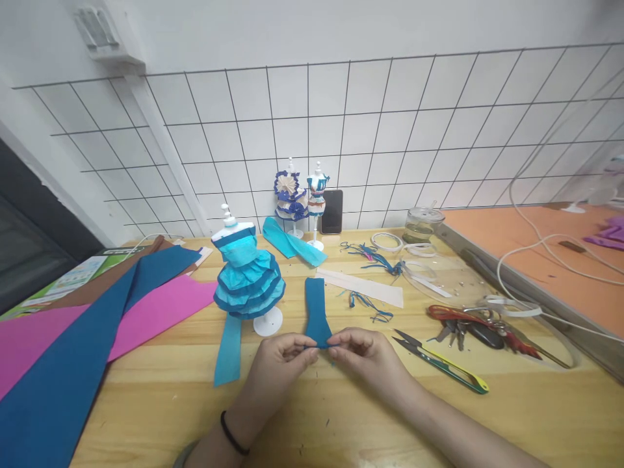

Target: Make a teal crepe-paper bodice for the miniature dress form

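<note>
My left hand (279, 359) and my right hand (363, 354) meet at the near end of a dark blue paper strip (316, 311) that lies flat on the wooden table (341, 416). Both hands pinch that end between thumb and fingers. Just left of my hands stands a small white mannequin (246, 276) in a layered light blue paper dress. A light blue strip (228, 350) lies below it. Yellow-handled thread snips (441, 363) lie right of my right hand.
Large pink and dark blue paper sheets (73, 344) cover the table's left. Two small dressed mannequins (303, 198) and a phone (332, 211) stand at the wire-grid wall. Keys (470, 325), tape rolls, a jar (420, 224) and thread scraps lie at right, by an orange surface with white cables.
</note>
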`<action>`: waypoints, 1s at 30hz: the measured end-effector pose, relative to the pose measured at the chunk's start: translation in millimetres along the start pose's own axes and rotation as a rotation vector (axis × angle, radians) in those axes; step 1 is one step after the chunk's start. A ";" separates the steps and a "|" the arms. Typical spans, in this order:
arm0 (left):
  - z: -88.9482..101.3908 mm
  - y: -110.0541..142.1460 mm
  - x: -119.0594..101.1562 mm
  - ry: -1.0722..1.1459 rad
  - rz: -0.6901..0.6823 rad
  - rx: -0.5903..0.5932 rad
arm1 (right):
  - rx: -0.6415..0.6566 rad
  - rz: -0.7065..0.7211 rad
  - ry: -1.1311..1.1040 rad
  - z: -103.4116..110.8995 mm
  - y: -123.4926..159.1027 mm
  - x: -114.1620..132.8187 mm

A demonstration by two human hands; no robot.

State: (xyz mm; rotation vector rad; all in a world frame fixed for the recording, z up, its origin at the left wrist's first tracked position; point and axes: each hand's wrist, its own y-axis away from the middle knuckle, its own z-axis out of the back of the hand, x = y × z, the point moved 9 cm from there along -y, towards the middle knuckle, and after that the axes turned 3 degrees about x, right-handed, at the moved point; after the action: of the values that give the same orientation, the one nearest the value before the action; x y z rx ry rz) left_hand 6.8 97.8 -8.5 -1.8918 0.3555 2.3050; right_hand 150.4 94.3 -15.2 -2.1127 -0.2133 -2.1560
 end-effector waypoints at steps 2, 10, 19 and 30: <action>-0.1 -0.2 1.4 0.050 0.010 0.000 | 0.000 -0.040 -0.097 -0.4 -0.8 -3.0; 2.7 -2.4 4.7 0.143 0.043 -0.018 | 0.007 -0.108 -0.254 -0.9 -3.9 -6.5; 3.0 -2.1 6.0 0.194 0.085 0.006 | -0.015 -0.135 -0.271 1.6 -5.0 -5.4; 0.9 -0.9 4.5 0.264 0.106 -0.030 | -0.021 -0.161 -0.244 2.1 -4.6 -11.4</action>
State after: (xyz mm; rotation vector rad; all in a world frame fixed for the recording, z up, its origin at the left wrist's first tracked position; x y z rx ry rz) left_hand 5.3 98.7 -12.8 -2.2501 0.4627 2.1341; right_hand 151.9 99.0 -26.7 -2.4464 -0.3969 -1.9812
